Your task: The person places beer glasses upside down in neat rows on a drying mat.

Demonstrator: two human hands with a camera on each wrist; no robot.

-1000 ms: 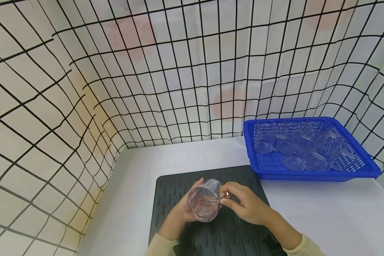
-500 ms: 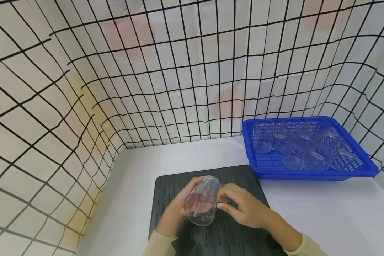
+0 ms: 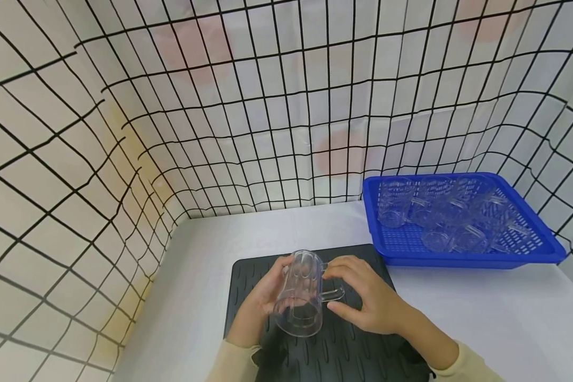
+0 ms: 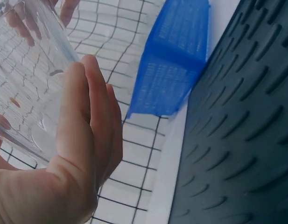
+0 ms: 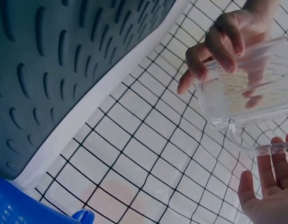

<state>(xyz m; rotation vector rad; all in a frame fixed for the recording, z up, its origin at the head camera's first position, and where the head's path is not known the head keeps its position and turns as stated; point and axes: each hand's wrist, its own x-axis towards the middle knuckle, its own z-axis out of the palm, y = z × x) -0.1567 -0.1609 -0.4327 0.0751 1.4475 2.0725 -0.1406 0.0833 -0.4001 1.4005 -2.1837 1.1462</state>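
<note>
A clear glass mug is tilted above the dark ribbed mat, its wide mouth toward me and its base away. My left hand grips its left side. In the left wrist view the fingers lie along the glass. The mug's handle points right. Beside it is my right hand, loosely spread, with the fingertips by the handle and thumb apart from it. The right wrist view shows the left hand curled over the mug and the right hand's fingers by the handle.
A black ribbed mat lies on the white table. At the back right, a blue plastic basket bears several clear glass mugs. Black wire mesh with white sheeting behind it encloses the back and sides.
The mug has turned so that its base points up and away, with the handle more visible. My right hand has loosened from the handle, its thumb and fingers now spread.
</note>
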